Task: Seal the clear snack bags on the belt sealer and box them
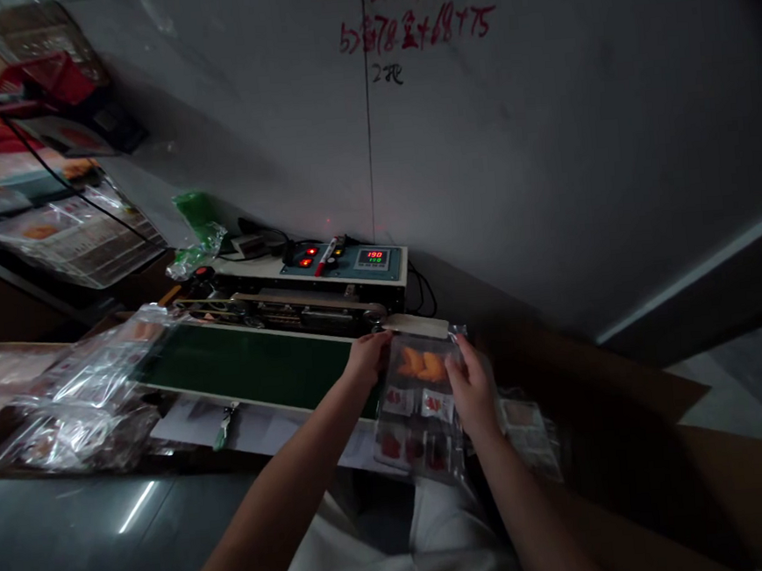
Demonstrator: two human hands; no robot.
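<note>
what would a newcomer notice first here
The clear plastic bag of orange food and red sachets stands out first, held at centre between the left hand and right hand. Just beyond it sit a band sealer's green conveyor belt and glowing red display, with red handwriting high on the wall above.

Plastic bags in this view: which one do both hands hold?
The clear bag showing orange pieces and red-printed sachets, held at its top by the left hand and right hand; the others lie heaped at the view's left, untouched.
</note>
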